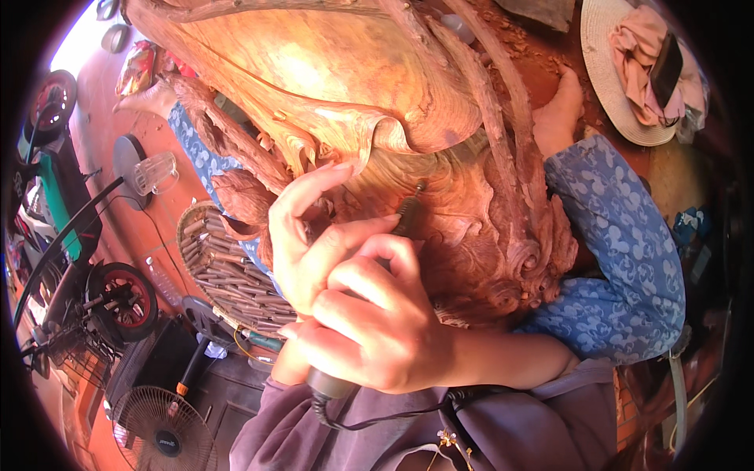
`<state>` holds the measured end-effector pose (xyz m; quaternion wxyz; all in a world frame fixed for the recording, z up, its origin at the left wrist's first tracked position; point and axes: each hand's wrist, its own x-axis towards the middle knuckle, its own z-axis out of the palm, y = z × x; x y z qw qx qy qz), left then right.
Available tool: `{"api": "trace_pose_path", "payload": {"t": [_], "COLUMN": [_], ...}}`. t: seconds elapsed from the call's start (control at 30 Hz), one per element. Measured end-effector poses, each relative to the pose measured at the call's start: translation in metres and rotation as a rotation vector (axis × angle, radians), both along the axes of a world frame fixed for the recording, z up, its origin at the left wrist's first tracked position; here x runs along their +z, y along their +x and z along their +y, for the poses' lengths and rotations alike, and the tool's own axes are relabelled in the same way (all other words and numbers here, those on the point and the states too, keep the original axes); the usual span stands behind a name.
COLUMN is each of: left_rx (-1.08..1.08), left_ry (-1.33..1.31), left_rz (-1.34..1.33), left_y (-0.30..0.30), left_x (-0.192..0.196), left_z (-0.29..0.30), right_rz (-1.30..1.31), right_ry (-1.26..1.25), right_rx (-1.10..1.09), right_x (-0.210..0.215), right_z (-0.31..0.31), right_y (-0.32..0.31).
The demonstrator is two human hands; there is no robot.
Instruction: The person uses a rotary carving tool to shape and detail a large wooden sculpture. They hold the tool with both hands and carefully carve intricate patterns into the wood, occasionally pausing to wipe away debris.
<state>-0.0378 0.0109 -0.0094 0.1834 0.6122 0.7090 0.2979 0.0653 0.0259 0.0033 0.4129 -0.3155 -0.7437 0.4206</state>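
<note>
A corded rotary carving tool (408,215) is in my right hand (385,322), whose fingers are curled round its body. Its thin bit points away from me, at the carved hollow of a large reddish-brown wood carving (448,228). The cable loops out below my fist. My left hand (302,235) is in front of and partly under the right one. One of its fingers stretches to a curled lip of the wood, and its thumb lies close beside the tool's neck. The lower left fingers are hidden behind my right hand.
Root-like branches (503,149) frame the carving between my blue-trousered legs (620,235). At left are a basket of cylindrical bits or sticks (228,275), a clear mug (156,173), a fan (165,436) and a bicycle-like vehicle (118,302). A hat (620,118) lies at far right.
</note>
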Motion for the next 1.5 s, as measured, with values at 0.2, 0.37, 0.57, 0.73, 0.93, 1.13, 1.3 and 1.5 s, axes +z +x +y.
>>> {"api": "trace_pose_path", "payload": {"t": [0.2,0.37,0.57,0.73,0.93,1.13,1.3,1.5], "left_rx": [0.059,0.005,-0.054,0.028,-0.081,0.001,0.051,-0.055], "left_ry": [0.009,0.016,0.045,0.034,0.046,0.057,0.094,0.081], "left_rz": [-0.003,-0.017,0.049,0.052,0.0,-0.031,-0.009,0.039], "left_y": [-0.01,-0.006,-0.011,-0.013,-0.013,-0.019,-0.016,-0.016], "left_x": [0.003,0.002,0.0,0.003,0.002,0.001,0.001,0.001], "left_z": [0.002,0.003,0.006,0.008,0.008,0.008,0.006,0.005], "right_rz": [-0.022,-0.016,0.005,0.084,0.003,0.089,0.114,0.005], "right_ry": [0.02,-0.013,0.014,0.028,-0.007,0.02,0.05,0.028], "right_rx": [0.024,-0.025,-0.069,-0.109,-0.114,-0.108,-0.141,-0.147], "right_x": [-0.001,0.002,-0.001,-0.004,0.002,-0.004,-0.004,-0.001], "right_z": [0.003,0.001,-0.002,0.0,-0.002,-0.002,-0.004,-0.01], "right_y": [-0.016,-0.009,-0.017,-0.027,-0.017,-0.028,-0.03,-0.022]}}
